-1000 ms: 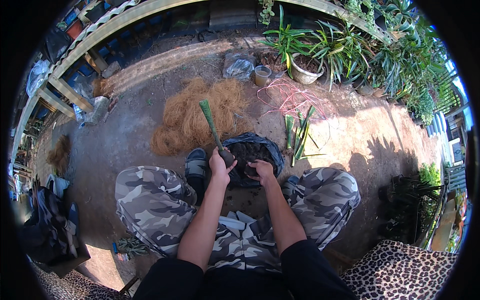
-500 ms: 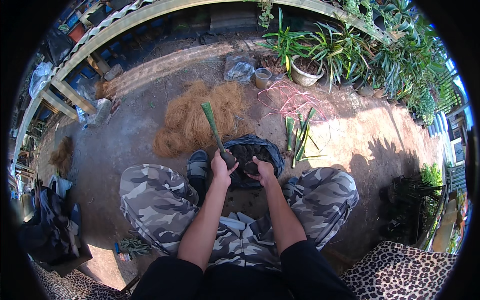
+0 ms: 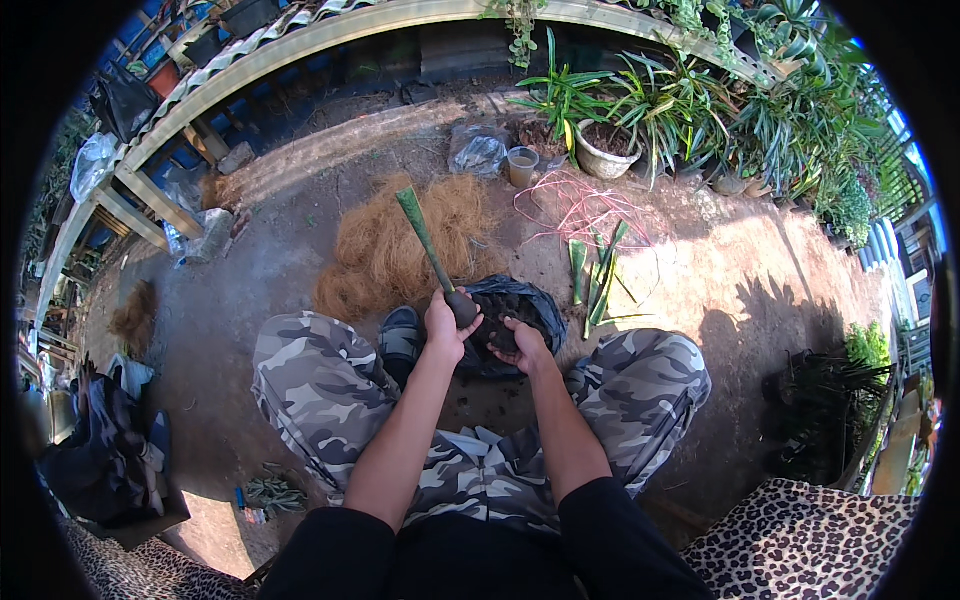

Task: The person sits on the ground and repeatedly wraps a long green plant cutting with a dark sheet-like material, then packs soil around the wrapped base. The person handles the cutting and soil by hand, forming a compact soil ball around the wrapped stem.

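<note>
My left hand (image 3: 442, 328) is closed around a rounded ball of dark soil (image 3: 462, 309) at the base of a green leaf cutting (image 3: 421, 236). The cutting rises from the ball, tilted up and to the left. Close beside it, my right hand (image 3: 526, 348) cups some dark soil in curled fingers, low over a black plastic bag (image 3: 549, 312). Loose dark soil (image 3: 512, 302) fills the bag, which stands between my feet. My right fingers partly hide the soil they hold.
Brown coconut fibre (image 3: 410, 235) lies heaped beyond the bag. To its right are cut green leaves (image 3: 601, 275) and tangled pink string (image 3: 580, 205). A plastic cup (image 3: 522, 166), a clear plastic bag (image 3: 477, 150) and a potted plant (image 3: 606, 158) stand farther back.
The soil ball and cutting have tipped slightly, showing more of the ball. My right hand stays low over the bag with soil in it. The whole view has shifted a little.
</note>
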A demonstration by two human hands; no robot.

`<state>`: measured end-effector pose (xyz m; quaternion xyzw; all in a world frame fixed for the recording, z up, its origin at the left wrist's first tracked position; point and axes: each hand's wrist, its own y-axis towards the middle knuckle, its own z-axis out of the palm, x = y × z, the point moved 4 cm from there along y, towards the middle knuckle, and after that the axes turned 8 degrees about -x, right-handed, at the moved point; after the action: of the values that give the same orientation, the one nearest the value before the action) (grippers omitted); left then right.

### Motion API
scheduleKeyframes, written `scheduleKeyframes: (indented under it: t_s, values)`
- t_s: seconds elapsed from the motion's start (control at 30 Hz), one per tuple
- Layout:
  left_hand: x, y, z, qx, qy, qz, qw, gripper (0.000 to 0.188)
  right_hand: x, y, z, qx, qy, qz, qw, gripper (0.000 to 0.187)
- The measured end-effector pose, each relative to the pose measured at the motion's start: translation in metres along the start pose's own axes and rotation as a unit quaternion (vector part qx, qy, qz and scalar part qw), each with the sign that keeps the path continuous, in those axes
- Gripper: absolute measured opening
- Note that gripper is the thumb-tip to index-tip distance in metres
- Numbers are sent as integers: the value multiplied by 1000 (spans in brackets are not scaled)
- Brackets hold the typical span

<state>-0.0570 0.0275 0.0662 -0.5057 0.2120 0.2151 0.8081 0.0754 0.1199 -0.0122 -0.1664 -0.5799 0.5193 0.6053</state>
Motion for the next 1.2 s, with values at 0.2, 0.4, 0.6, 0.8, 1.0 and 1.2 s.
scheduleKeyframes:
  t_s: [0.2,0.4,0.6,0.8,1.0,1.2]
  values:
    - [-26,-22,25,70,-1,-12,997,39,8,-12,8,13,-22,-22,999,29]
    - [-45,-41,33,92,29,15,995,42,15,-26,13,-6,57,-44,997,31]
    - [-41,-36,26,62,47,28,997,44,19,-21,10,52,37,-39,997,27]
    - [-18,-22,19,52,48,16,997,38,12,-28,2,38,105,35,993,26]
    - [-3,-11,12,28,31,-5,999,40,0,-12,5,-29,203,49,978,37]
    - [3,-7,10,11,34,-1,999,41,-13,16,-6,-113,201,50,972,51]
